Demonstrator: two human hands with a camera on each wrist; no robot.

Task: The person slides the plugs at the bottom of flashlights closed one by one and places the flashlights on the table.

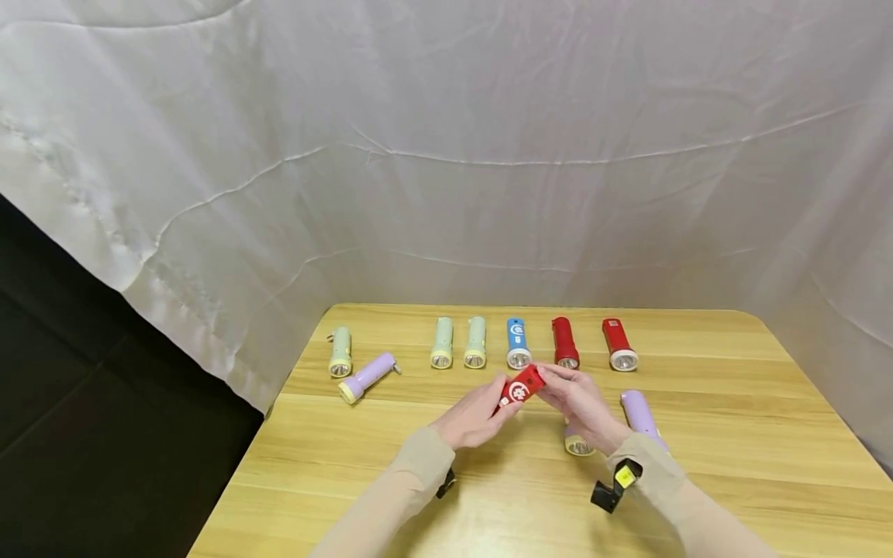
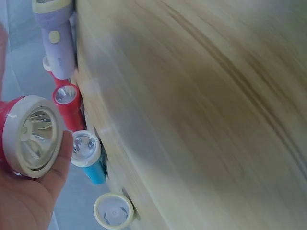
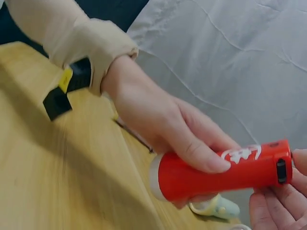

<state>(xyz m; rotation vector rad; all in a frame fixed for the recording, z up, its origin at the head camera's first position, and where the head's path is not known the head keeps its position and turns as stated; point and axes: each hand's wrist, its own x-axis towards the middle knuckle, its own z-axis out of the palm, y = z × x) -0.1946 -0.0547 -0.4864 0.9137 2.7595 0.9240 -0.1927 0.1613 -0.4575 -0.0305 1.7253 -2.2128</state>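
Note:
A red flashlight with a white emblem is held above the table between both hands. My left hand grips its body, thumb along the emblem side. At the tail end, the fingertips of my right hand pinch the flashlight. The right wrist view shows a black part set in that end of the red flashlight, beside the right fingers. Its white-rimmed lens faces the left wrist camera. Below the right hand lies a purple flashlight, partly hidden by it.
Along the back of the wooden table lie several flashlights: pale green ones, a blue one and red ones. One purple flashlight lies at the left, another purple flashlight beside the right wrist. A grey curtain hangs behind.

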